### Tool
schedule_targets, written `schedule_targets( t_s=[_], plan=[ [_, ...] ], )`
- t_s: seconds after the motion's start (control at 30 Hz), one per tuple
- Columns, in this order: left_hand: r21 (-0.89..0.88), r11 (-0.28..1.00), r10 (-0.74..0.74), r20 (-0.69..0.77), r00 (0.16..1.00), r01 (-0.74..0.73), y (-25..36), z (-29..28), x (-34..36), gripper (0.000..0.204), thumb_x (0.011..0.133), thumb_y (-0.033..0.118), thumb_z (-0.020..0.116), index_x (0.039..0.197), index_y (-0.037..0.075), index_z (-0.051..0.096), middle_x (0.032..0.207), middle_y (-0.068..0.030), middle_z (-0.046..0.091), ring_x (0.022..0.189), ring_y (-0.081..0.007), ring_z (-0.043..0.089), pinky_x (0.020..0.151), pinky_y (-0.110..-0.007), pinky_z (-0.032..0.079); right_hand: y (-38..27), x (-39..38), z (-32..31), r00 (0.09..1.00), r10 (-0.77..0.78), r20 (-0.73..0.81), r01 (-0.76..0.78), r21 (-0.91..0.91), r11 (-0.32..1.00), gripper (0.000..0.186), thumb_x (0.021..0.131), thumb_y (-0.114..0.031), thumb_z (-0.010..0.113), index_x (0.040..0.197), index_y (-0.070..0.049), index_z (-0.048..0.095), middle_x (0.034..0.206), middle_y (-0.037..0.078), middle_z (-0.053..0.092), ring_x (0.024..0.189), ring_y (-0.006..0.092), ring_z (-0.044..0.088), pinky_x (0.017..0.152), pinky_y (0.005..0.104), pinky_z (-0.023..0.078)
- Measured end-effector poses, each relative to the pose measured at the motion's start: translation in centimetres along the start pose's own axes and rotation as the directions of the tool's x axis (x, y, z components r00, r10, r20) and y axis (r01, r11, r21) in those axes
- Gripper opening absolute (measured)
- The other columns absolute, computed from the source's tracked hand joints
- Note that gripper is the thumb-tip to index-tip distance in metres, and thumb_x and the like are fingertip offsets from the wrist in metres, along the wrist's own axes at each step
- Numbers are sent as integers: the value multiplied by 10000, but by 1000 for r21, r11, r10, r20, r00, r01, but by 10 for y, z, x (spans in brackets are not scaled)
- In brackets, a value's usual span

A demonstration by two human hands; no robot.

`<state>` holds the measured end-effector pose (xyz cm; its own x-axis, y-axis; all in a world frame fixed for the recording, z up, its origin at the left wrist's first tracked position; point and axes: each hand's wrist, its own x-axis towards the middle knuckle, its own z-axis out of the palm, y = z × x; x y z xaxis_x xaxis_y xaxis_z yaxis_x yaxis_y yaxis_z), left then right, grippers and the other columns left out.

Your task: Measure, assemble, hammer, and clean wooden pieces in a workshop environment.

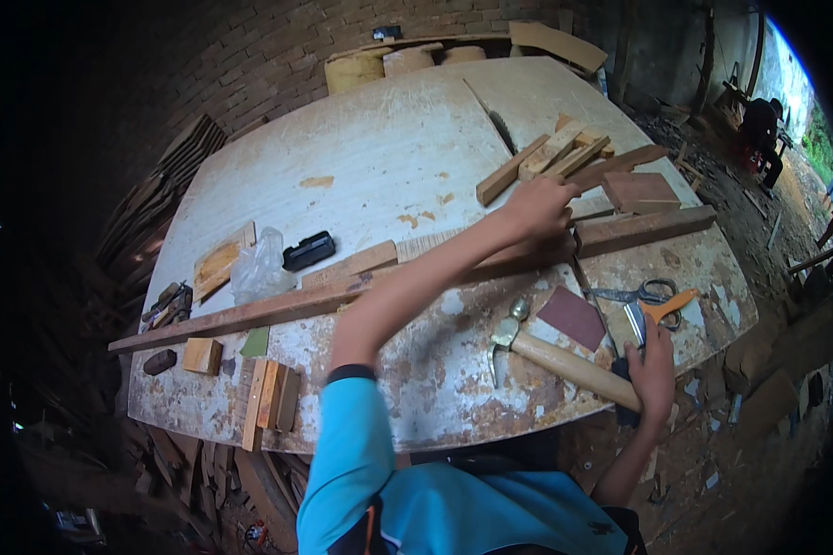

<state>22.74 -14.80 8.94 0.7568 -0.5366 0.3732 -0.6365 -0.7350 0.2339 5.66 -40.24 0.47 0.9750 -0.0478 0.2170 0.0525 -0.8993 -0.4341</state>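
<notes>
My left arm stretches across the workbench, and my left hand [541, 205] is closed beside a brown wood strip [620, 166]. What its curled fingers hold is hidden. Just below that hand runs a long wooden beam [643, 231], laid diagonally over the bench. At the right edge my right hand [655, 370] has its fingers stretched out, touching an orange-handled scraper [673, 305] near its blade. The end of a claw hammer's wooden handle [574, 370] lies next to this hand, with a black object [626, 393] partly under it. Scissors [652, 294] lie behind the scraper.
A saw blade [501, 131] rises from a slot in the workbench [389, 120]. Wooden pieces [551, 153] and a reddish block [639, 192] sit nearby. Sandpaper [572, 317] lies by the hammer. Leftward are a plastic bag [261, 268], a black case [309, 250] and wood blocks [273, 396].
</notes>
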Motion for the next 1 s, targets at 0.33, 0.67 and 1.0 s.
schedule_targets(
  t_s=[0.33, 0.67, 1.0],
  plan=[
    [196, 953, -237, 0, 971, 233, -42, 129, 76, 359, 762, 177, 569, 1101, 59, 561, 1063, -200, 586, 1067, -407, 478, 895, -439, 435, -9, -10, -10, 995, 94, -9, -94, 54, 994, 567, 775, -94, 619, 1299, -38, 408, 1165, 213, 454, 1086, 391, 466, 916, 439, 381],
    [103, 932, -308, -279, 910, 347, -67, 139, 86, 402, 724, 165, 661, 1081, 16, 551, 1087, -249, 544, 1053, -422, 492, 872, -475, 444, -13, 1, -20, 926, 188, -328, -31, 431, 902, 461, 777, 58, 542, 1224, 50, 430, 1329, 224, 290, 1159, 391, 444, 946, 407, 401],
    [183, 853, -425, -297, 855, 488, -72, 139, 79, 266, 805, 98, 520, 1044, 26, 612, 1109, -174, 548, 1078, -358, 499, 860, -530, 408, -5, 1, -6, 990, -29, -137, 45, 112, 993, 421, 756, -90, 660, 1137, 29, 525, 1234, 226, 399, 1180, 391, 373, 991, 446, 332]
  ],
)
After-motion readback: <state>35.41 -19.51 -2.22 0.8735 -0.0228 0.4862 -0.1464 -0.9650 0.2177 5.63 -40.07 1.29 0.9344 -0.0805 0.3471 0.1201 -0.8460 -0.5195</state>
